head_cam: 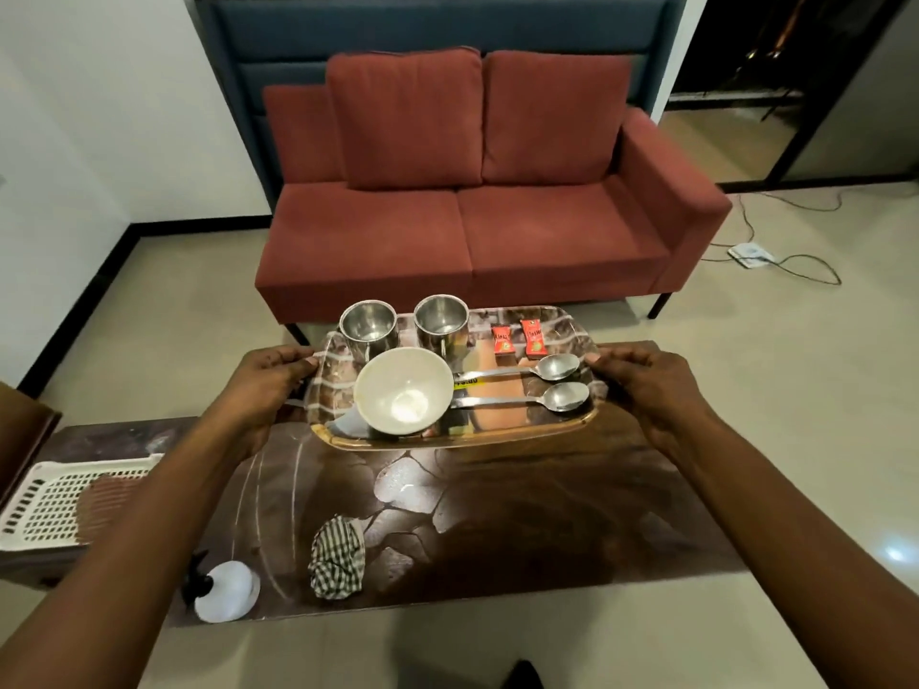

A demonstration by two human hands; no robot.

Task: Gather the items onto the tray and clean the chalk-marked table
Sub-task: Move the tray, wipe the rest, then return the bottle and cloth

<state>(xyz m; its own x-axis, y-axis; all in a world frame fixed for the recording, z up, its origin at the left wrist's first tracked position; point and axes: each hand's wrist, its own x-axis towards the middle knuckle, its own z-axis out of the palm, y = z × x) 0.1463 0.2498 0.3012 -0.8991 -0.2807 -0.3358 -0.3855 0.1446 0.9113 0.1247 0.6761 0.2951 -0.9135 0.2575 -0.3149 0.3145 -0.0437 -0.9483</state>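
Low in the frame, spray bottle (226, 591) and checked cloth (338, 559) lie on the chalk-marked table (547, 514). At centre, left hand (268, 385) curls round one end of the loaded tray (447, 441), right hand (646, 385) round the other. Gathering looks done; next, I judge, comes a level carry aside, then wiping.

The dark, stone-patterned worktop (522, 529) bears a crumpled checked cloth (337, 559) near its front edge. Left of the cloth lies a white spray bottle (226, 591), and farther left a white basket (45, 504). Chalk lines (278, 489) curve just left of the cloth. Beyond the cloth is the tray (447, 442); whether it rests on the worktop is unclear.
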